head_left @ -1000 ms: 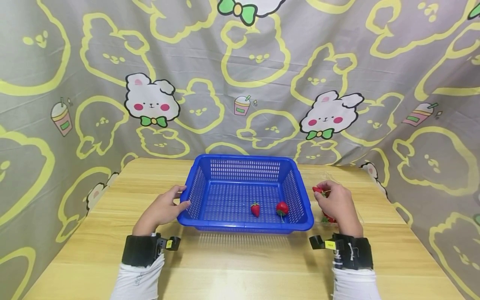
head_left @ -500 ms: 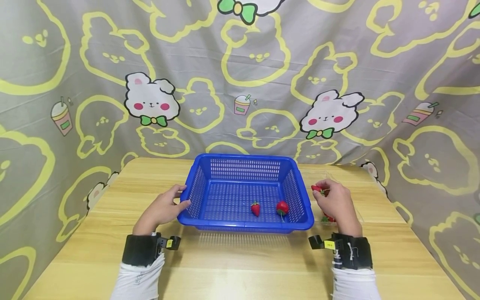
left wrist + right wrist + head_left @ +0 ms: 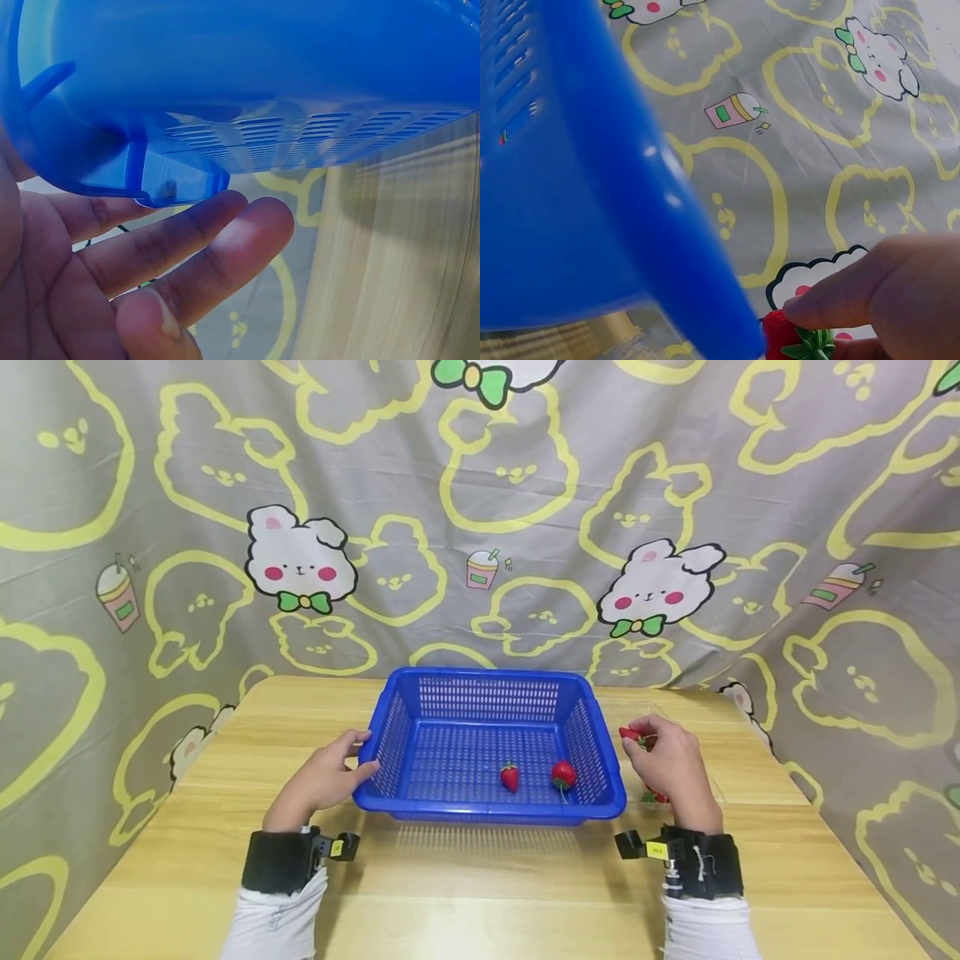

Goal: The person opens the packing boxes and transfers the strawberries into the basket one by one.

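Note:
A blue plastic basket (image 3: 480, 811) with slotted walls stands mid-table, holding a strawberry (image 3: 510, 777) and a rounder red fruit (image 3: 563, 775). My left hand (image 3: 324, 779) holds its left rim, thumb over the edge; in the left wrist view, several fingers (image 3: 247, 240) extend beneath the rim. On the basket's other side, my right hand (image 3: 670, 762) pinches a red strawberry (image 3: 629, 734) between thumb and fingers. The right wrist view shows this strawberry's green leaf cap (image 3: 810, 345) close beside the basket rim (image 3: 667, 202).
More red fruit (image 3: 658, 796) with green leaves lies in a clear container (image 3: 651, 707) right of the basket, partly hidden under my right hand. A patterned grey curtain (image 3: 420, 468) hangs behind and beside the wooden table (image 3: 465, 893).
My right hand has shifted slightly left and up with the strawberry, toward the basket's right rim. My left hand keeps its place on the rim.

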Motion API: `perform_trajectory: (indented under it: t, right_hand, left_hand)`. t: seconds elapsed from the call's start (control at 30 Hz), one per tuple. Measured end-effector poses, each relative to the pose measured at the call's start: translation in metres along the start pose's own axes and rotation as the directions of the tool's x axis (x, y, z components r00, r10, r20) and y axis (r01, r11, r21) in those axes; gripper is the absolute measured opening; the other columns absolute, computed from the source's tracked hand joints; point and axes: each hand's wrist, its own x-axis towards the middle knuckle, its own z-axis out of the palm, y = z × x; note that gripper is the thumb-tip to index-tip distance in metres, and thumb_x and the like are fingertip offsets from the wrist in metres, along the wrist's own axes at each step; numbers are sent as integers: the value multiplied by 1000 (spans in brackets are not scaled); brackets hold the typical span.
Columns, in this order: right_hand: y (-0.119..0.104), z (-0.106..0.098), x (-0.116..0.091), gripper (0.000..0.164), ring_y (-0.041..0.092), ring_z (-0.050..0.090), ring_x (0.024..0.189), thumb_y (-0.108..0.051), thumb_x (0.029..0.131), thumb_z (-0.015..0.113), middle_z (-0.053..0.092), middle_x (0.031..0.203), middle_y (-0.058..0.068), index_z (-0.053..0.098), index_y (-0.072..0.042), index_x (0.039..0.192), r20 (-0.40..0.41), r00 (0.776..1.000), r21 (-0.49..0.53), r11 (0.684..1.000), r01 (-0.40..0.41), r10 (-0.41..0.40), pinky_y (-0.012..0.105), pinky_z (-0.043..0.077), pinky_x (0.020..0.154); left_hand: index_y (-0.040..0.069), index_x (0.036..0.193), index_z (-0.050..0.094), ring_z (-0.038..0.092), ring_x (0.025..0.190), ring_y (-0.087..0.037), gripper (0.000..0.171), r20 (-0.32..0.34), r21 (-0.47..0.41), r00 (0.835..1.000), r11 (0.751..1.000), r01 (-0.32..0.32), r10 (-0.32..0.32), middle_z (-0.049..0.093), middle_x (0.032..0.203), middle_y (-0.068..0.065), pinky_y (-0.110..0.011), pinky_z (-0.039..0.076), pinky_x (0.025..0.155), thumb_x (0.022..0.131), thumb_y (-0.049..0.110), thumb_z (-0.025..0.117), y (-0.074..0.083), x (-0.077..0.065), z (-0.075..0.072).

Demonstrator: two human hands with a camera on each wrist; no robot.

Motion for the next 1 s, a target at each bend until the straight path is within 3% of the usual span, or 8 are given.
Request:
perform_trajectory:
  t: [1.0]
  right_hand:
    - [-15,5,-2,28,38,55,91,-16,90,63,64,101,24,61,0,112,10,999,16,999,38,-39,53,52,75]
  left_hand:
    - [-1,139,35,48,119,-49,53,-6,-11,1000,1000,10,-10,47,135,-34,-63,45,93,96,23,54,3,-1,0]
